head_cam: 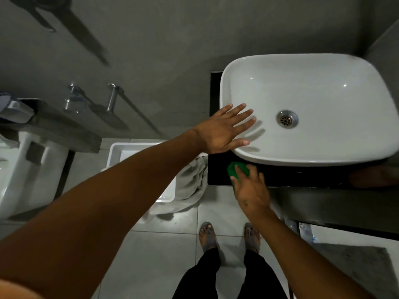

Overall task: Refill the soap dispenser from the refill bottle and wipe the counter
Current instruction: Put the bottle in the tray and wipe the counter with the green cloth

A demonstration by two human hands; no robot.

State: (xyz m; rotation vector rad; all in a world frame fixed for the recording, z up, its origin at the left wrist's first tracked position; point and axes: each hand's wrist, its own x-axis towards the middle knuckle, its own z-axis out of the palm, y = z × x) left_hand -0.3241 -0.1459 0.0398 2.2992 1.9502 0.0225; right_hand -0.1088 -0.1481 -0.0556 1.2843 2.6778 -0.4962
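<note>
Wiping stage, counter [218, 169] front edge.
Right hand [251, 189] fingers press green cloth [234, 170] flat; left hand [224, 129], fingers splayed, braces on basin [323, 156] rim.

Left hand [224, 128] spread flat on the white basin's [302, 156] near-left rim, fingers splayed; right hand [250, 188] pressing a green cloth [234, 169] onto the dark counter [218, 173] just in front of the basin; 2 sandalled feet [208, 236] on the tiled floor [162, 255] below.

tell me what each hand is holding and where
Right hand presses a green cloth flat from above on the black counter. Left hand holds nothing, spread open on the sink rim.
</note>
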